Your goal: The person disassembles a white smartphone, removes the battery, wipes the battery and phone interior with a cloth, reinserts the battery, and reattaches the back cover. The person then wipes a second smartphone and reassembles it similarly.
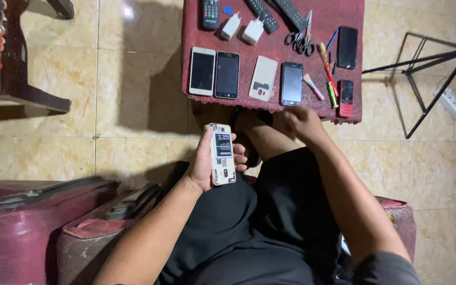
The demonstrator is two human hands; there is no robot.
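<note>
Head view: the left hand (202,164) cradles a white smartphone with its back cover off and battery showing (222,154), grip closed around its edges, held over the lap at 6 o'clock of the red-clothed counter (196,31). The right hand (303,122) hovers at the counter's near edge, fingers loosely curled, holding nothing I can make out, just below a black smartphone (292,83) and near a white back cover (263,78). Looks like mid-disassembly; a careful pick seems due.
</note>
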